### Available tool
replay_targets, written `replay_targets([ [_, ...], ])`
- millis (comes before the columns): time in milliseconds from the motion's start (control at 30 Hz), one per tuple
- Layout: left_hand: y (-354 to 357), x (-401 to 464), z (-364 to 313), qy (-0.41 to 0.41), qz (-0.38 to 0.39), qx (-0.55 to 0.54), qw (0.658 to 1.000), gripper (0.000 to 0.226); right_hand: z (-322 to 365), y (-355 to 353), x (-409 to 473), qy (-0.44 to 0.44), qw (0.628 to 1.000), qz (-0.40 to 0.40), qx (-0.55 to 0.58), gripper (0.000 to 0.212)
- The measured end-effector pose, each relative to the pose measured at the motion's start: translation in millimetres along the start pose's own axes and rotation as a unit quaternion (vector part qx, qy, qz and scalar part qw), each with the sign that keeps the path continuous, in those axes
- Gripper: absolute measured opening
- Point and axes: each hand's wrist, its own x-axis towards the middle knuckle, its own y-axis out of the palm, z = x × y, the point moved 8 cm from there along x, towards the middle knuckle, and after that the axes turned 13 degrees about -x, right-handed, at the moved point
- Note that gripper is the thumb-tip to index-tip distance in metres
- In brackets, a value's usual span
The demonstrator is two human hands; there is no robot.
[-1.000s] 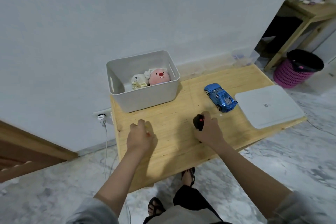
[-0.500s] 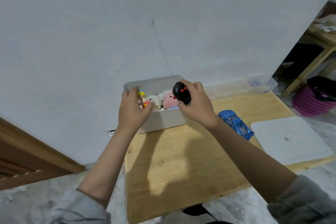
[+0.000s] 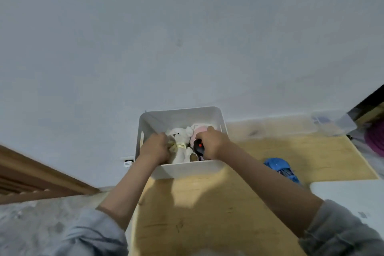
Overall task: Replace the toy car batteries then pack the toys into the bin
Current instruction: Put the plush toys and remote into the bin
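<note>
Hands (no legible writing anywhere) inside bin (image 3: 180,115), right (image 3: 212,144) gripping remote (image 3: 198,147).

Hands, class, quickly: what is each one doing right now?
Left hand: inside the white bin, fingers curled; what it holds cannot be told.
Right hand: grip closed on the black remote.

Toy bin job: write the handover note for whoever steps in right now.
Right hand: inside the white bin, gripping the black remote.
Left hand: also in the bin beside the white plush bear; what it holds is hidden.
Pink plush is already in the bin.
Blue toy car lies on the wooden table, right of the bin, not packed.
Left: release the remote, pack the car. Battery state cannot be told.
</note>
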Motion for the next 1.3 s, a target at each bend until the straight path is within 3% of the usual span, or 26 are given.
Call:
replay_targets([
  [200,6.6,24.3,0.6,-0.025,0.021,0.049,0.998,0.039,4.0,11.0,8.8,-0.038,0.997,-0.042,-0.053,0.030],
  [333,12.1,35.0,6.4,-0.048,0.060,0.086,0.993,0.034,12.8,14.0,15.2,-0.064,0.994,-0.045,-0.080,0.026],
  [633,13.7,25.2,0.6,-0.038,0.105,0.127,0.986,0.031,12.8,10.9,9.6,-0.065,0.995,0.030,-0.065,0.034],
  [767,2.7,6.2,-3.5,-0.057,0.098,0.110,0.987,0.025,5.4,2.5,-0.2,-0.041,0.998,0.055,-0.005,0.033],
  [800,-1.1,0.1,-3.0,-0.069,0.092,0.086,0.990,0.023,5.2,-2.4,-5.4,-0.045,0.998,0.043,0.007,0.030],
  [867,-11.2,-13.8,-5.4,-0.072,0.069,0.044,0.994,0.015,1.4,-12.1,-16.1,-0.027,0.999,0.007,0.025,0.001],
  [933,-21.3,-29.3,-11.3,-0.060,0.035,0.019,0.997,0.014,-1.6,-20.5,-27.6,-0.005,0.998,-0.043,0.051,0.021],
  [1000,-28.6,-47.2,-22.8,-0.029,0.000,0.006,1.000,0.027,-1.6,-28.6,-44.0,0.023,0.993,-0.094,0.073,0.007],
  [1067,-33.7,-70.6,-39.2,0.011,-0.035,-0.005,0.999,0.032,-1.7,-34.4,-63.2,0.043,0.984,-0.148,0.088,0.023],
  [1300,-2.3,-138.4,-87.8,0.155,-0.102,-0.134,0.973,0.037,-15.8,-12.0,-161.4,0.083,0.933,-0.315,0.155,0.030],
])
